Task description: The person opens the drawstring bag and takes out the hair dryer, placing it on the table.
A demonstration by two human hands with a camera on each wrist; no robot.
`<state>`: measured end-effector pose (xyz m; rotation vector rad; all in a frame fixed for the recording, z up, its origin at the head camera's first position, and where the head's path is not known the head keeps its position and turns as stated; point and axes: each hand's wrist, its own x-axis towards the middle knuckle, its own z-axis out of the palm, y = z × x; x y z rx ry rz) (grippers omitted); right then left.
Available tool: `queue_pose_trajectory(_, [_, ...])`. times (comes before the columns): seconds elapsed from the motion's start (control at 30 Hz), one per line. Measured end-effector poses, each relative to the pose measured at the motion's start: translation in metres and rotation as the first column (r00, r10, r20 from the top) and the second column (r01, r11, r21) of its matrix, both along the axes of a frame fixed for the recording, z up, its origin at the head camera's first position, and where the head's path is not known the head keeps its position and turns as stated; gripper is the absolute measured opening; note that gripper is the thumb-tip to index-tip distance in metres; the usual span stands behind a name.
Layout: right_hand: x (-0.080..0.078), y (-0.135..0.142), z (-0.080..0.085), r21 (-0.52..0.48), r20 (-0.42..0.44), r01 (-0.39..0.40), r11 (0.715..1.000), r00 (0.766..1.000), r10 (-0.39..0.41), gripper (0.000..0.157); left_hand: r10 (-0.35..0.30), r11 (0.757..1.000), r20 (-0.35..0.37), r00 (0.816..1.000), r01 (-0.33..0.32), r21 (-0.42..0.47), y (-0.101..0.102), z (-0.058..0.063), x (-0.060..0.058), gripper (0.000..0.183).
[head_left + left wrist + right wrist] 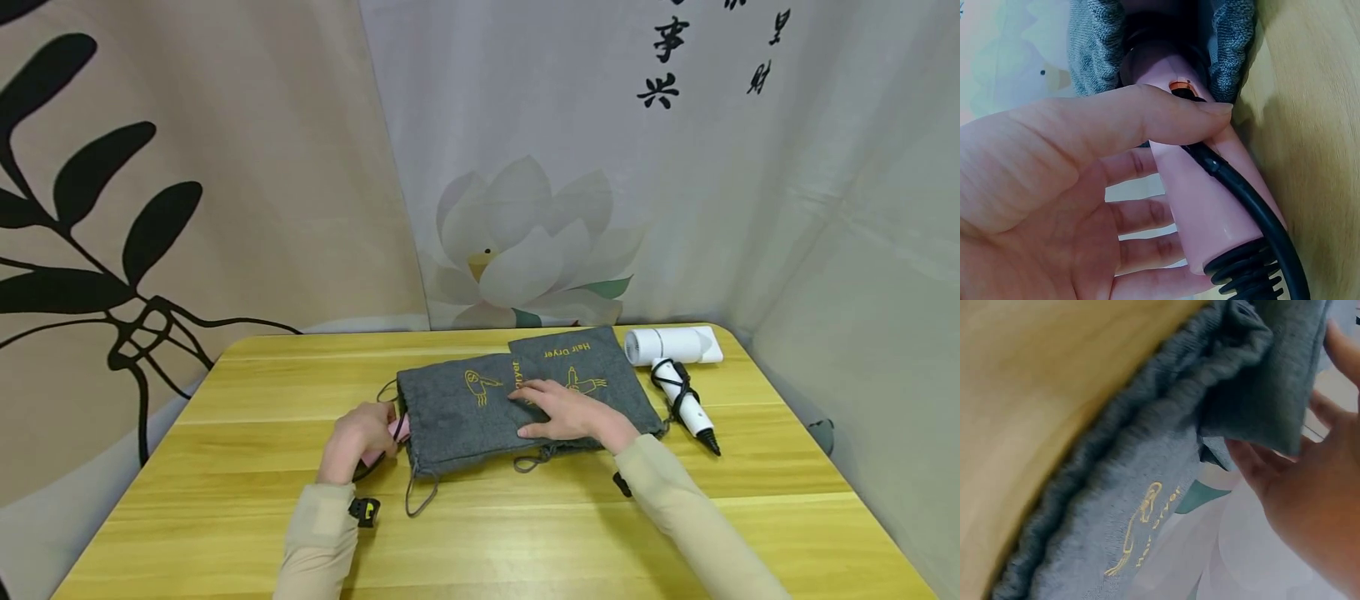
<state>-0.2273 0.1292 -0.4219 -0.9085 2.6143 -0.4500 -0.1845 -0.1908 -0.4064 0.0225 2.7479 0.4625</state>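
A pink hair dryer (pixel 1204 200) lies partly inside a grey drawstring bag (pixel 450 417), its handle sticking out of the left opening. My left hand (pixel 363 437) grips that handle, the thumb over it and over the black cord (pixel 1241 194), the fingers behind. The dryer's head is hidden in the bag. My right hand (pixel 562 408) rests on the bag's right end with fingers spread; in the right wrist view some fingertips pass out of sight behind the cloth. Beneath and beyond it, a second grey bag (pixel 607 350) with yellow lettering lies flat.
At the table's back right lie a white cylindrical body (pixel 675 344) and a white handle (pixel 684 400) with a black cord wound round it. Loose drawstrings (pixel 423 500) trail on the wooden table (pixel 525 542). A printed curtain (pixel 300 167) hangs behind.
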Motion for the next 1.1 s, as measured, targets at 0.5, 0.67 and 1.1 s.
queue_pose_trajectory(0.5, [0.001,-0.007,-0.012,0.116,0.006,0.019,0.993,1.0,-0.02,0.056,-0.004,1.0,-0.026,1.0,0.003,-0.018,-0.001,-0.003,-0.002,0.035])
queue_pose_trajectory(0.67, [0.002,-0.011,-0.015,0.143,-0.056,0.006,0.99,0.998,0.002,0.054,-0.018,0.999,-0.048,0.999,0.017,-0.031,-0.005,-0.002,-0.002,0.039])
queue_pose_trajectory(1.1, [0.004,-0.016,-0.015,0.217,-0.106,0.024,0.976,0.994,0.0,0.055,0.009,0.999,-0.031,0.999,-0.011,-0.043,-0.013,0.003,0.003,0.043])
